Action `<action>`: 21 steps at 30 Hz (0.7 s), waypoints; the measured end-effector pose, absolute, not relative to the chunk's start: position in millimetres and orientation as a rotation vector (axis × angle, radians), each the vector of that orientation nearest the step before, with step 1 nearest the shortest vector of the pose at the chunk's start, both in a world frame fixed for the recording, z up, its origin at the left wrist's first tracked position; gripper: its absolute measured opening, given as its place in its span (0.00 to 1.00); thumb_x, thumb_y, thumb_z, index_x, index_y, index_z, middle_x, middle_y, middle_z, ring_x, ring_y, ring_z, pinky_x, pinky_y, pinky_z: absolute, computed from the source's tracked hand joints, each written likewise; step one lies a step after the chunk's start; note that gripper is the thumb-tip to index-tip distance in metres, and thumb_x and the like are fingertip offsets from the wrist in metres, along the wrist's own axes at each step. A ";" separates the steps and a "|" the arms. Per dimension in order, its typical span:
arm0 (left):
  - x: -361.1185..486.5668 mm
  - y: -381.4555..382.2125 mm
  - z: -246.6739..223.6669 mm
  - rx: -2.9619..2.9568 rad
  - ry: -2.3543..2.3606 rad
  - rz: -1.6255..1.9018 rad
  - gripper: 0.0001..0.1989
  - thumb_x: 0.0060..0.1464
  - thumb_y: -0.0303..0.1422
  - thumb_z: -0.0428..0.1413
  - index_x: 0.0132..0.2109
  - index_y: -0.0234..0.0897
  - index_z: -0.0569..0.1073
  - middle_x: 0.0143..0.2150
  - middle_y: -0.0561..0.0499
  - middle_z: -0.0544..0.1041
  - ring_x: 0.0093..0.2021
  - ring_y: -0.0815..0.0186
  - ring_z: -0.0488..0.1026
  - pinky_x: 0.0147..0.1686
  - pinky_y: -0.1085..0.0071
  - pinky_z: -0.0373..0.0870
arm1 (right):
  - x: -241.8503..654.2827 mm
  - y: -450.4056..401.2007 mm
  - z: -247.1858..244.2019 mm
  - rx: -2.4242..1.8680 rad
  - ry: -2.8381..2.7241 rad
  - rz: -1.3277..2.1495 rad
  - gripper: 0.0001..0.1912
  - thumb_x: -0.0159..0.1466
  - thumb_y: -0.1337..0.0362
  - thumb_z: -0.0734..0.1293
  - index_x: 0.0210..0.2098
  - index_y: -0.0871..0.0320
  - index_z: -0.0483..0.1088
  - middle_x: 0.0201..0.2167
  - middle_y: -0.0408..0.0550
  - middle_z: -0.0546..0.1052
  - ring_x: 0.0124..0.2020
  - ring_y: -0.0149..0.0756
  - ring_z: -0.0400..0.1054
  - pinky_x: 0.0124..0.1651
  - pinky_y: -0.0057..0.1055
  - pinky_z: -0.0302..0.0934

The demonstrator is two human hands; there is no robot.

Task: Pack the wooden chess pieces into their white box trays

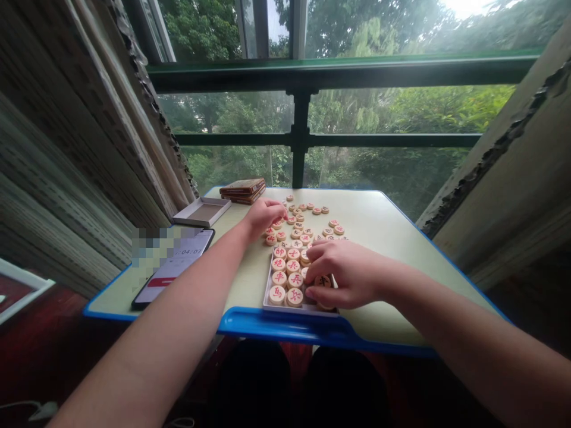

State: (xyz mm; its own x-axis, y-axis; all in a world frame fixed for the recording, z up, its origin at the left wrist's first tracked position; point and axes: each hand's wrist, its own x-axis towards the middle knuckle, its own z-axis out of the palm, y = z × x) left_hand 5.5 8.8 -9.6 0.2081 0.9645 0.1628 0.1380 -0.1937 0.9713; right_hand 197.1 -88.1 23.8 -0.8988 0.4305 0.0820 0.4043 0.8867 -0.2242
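While right hand overhangs boxed pieces | left hand: grip unclear

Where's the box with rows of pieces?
In the head view, the box sits at the front of the table, by the blue ledge, the right hand over its right side.

Inscribed discs dot this pale, blue-edged table beyond a tray of others. A phone, shallow box and brown stack line its left.
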 end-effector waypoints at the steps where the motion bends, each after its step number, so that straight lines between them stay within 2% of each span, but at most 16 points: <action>1: 5.1 8.9 -9.6 1.549 1.091 1.110 0.06 0.33 0.29 0.51 0.19 0.30 0.71 0.10 0.57 0.57 0.14 0.77 0.48 0.16 0.75 0.41 | 196.7 -88.7 23.3 -0.646 -2.916 0.296 0.10 0.58 0.64 0.64 0.24 0.59 0.76 0.22 0.46 0.66 0.25 0.30 0.58 0.31 0.27 0.53; 9: 5.7 9.0 -9.2 1.530 1.090 1.116 0.06 0.34 0.29 0.51 0.19 0.31 0.71 0.10 0.58 0.57 0.14 0.77 0.48 0.16 0.75 0.42 | 195.8 -89.8 21.6 -0.614 -2.878 0.277 0.09 0.57 0.65 0.63 0.27 0.59 0.75 0.23 0.46 0.68 0.26 0.31 0.59 0.31 0.28 0.53; 14: 7.8 6.5 -6.2 1.515 1.110 1.119 0.06 0.32 0.29 0.50 0.18 0.31 0.71 0.09 0.58 0.57 0.14 0.77 0.49 0.16 0.76 0.44 | 196.6 -88.6 22.6 -0.612 -2.859 0.300 0.07 0.55 0.68 0.63 0.23 0.60 0.72 0.22 0.46 0.70 0.26 0.30 0.60 0.33 0.28 0.54; 21: 6.1 9.1 -6.9 1.512 1.071 1.147 0.07 0.32 0.28 0.48 0.18 0.32 0.71 0.10 0.59 0.57 0.15 0.77 0.48 0.17 0.76 0.45 | 195.3 -86.7 20.3 -0.688 -2.825 0.267 0.07 0.55 0.69 0.63 0.24 0.59 0.73 0.23 0.46 0.72 0.27 0.31 0.62 0.31 0.26 0.54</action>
